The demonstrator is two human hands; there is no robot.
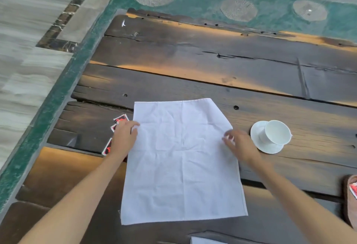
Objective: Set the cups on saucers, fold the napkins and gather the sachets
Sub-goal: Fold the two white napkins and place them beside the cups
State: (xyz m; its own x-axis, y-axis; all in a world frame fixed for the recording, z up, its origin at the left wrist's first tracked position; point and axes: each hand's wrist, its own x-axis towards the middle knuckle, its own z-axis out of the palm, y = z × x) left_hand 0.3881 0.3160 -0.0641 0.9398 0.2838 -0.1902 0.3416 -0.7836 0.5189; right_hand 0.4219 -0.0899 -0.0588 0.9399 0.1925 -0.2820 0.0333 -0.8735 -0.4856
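L to R. Sachets (pixel 119 120), red/black/white, lie on the tabletop (pixel 193 65) just beside the napkin's left edge, partly hidden under the left hand; not yet gathered, prob. left for later. Left hand (pixel 123 137) sits at the napkin's left edge about mid-height, fingers (pixel 135 124) curled onto the cloth edge, looks like a light pinch on it, though blur makes the grip hard to confirm. Napkin (pixel 181 162), white, spread flat and open w/ old crease lines showing, long side running away from the person; laid out this way so it can be folded clean. Right hand (pixel 239 147) mirrors at the right edge, fingers bent on or just over the hem; motion-blurred, so can't tell if clenched on cloth or just touching. Both hands at matching height suggests a fold across the middle is being set up. Further right, cup (pixel 276 132) already on its saucer (pixel 268 147), tipped toward the camera, not sitting level. Far right edge: a woven basket (pixel 349 205) w/ another sachet inside, likely the collecting spot.
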